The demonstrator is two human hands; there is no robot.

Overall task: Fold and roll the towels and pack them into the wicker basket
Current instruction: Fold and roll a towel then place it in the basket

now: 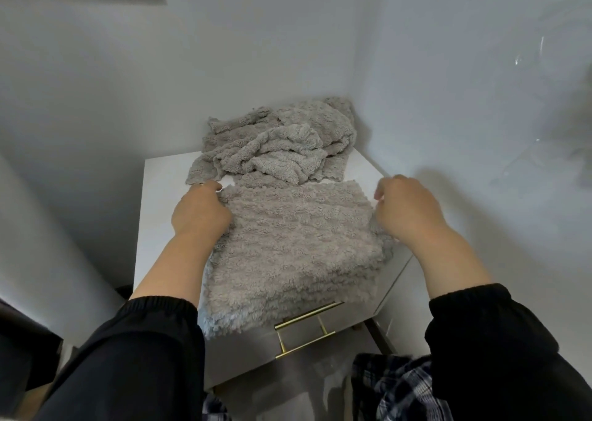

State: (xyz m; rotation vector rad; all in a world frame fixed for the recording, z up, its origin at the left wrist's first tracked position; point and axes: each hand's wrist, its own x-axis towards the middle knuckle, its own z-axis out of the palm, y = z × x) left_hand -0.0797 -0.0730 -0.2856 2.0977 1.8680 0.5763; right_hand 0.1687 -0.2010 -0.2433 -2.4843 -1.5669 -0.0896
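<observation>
Towel (294,244) first: where is it?

— Spread flat on the white surface (163,177), its near end hanging over the front edge above the brass handles (307,316).

And the hands?

— Both are on it. The left hand (200,212) has its fingers curled round the far left corner. The right hand (405,209) pinches the right edge, fingers bent under.

Rolled yet?

— No. It looks smoothed out and squared, ready for a fold or for the roll to start. Whether it is already doubled over, I cannot tell.

What about the others?

— A pile (278,145) of the same grey towels lies crumpled just behind it, pushed into the corner of the wall and touching its far edge. None of those is folded.

Basket?

— Not in view, so nothing shows as packed.

So how far along?

— Early, I'd judge: one towel in hand, the pile untouched, and all the rolling and packing left to do.
</observation>
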